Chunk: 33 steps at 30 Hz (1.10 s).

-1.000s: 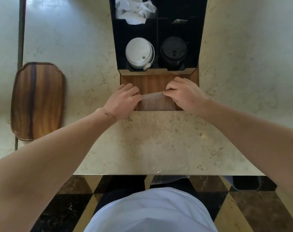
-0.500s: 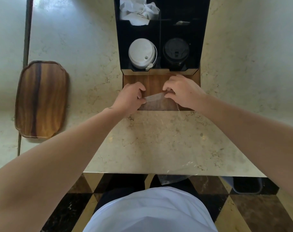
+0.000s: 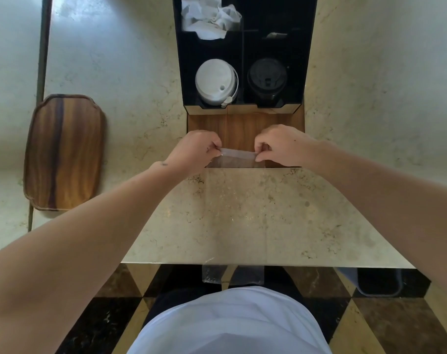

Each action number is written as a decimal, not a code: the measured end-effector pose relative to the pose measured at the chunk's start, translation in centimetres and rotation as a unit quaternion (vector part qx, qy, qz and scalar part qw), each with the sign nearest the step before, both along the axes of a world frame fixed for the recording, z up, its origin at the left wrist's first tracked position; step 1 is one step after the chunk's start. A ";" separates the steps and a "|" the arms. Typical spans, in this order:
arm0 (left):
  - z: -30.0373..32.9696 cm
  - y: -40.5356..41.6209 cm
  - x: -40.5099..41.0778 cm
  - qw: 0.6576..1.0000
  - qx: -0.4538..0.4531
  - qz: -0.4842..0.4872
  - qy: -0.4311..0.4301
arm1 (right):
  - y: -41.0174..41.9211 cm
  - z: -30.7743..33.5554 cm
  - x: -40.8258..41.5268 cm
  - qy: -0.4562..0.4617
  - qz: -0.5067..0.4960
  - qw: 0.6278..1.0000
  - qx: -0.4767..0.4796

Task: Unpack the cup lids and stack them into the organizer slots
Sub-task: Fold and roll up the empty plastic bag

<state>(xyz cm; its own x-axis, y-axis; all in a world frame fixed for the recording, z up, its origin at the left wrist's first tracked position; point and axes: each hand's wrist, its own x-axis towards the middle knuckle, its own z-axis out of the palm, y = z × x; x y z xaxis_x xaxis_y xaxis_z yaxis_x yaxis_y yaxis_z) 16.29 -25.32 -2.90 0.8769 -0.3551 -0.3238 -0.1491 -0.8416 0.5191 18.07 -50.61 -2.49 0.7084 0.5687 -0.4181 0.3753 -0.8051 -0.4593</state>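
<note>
A black organizer (image 3: 306, 72) with a wooden front stands at the back of the marble counter. Its front left slot holds a stack of white lids (image 3: 215, 80), its front right slot a stack of black lids (image 3: 266, 77). A clear plastic bag (image 3: 239, 155) lies stretched in front of the organizer and runs down the counter past its near edge. My left hand (image 3: 195, 150) pinches the bag's top edge at the left, my right hand (image 3: 285, 145) pinches it at the right. What the bag holds cannot be made out.
Crumpled white paper (image 3: 209, 19) fills the organizer's back left compartment. A wooden tray (image 3: 64, 152) lies on the counter at the left. The counter's near edge (image 3: 242, 263) runs just before my body, with a dark bin (image 3: 380, 281) on the floor at the right.
Both hands have drawn slightly apart and lifted the bag's top edge, which is now pulled taut between them.
</note>
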 end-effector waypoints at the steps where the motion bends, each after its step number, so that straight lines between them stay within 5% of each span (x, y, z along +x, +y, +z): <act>1: 0.0 0.1 0.1 1.000 0.003 -0.009 0.001 | 0.0 -0.1 0.0 -0.005 0.004 1.000 -0.002; 13: -0.3 1.1 -1.8 0.972 0.049 -0.158 -0.167 | -1.4 -0.7 -2.8 -0.223 0.019 0.974 0.030; 21: -0.3 2.1 -3.7 0.940 0.111 -0.215 -0.241 | -1.4 -1.7 -5.4 -0.270 0.003 0.962 0.036; 28: 0.8 -0.1 -2.9 0.991 0.055 -0.031 -0.114 | 0.4 -0.7 -4.3 -0.146 -0.132 0.979 0.049; 33: 0.4 -0.9 -1.0 0.997 0.018 0.076 0.030 | 0.7 -0.5 -2.7 -0.023 -0.153 0.987 0.045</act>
<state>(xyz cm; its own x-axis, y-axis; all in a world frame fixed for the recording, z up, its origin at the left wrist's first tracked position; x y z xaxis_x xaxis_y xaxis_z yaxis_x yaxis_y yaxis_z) 15.34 -26.19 -2.53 0.8985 -0.2069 -0.3872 0.0112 -0.8708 0.4915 15.35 -49.87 -2.94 0.8700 0.3588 -0.3383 0.1432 -0.8403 -0.5229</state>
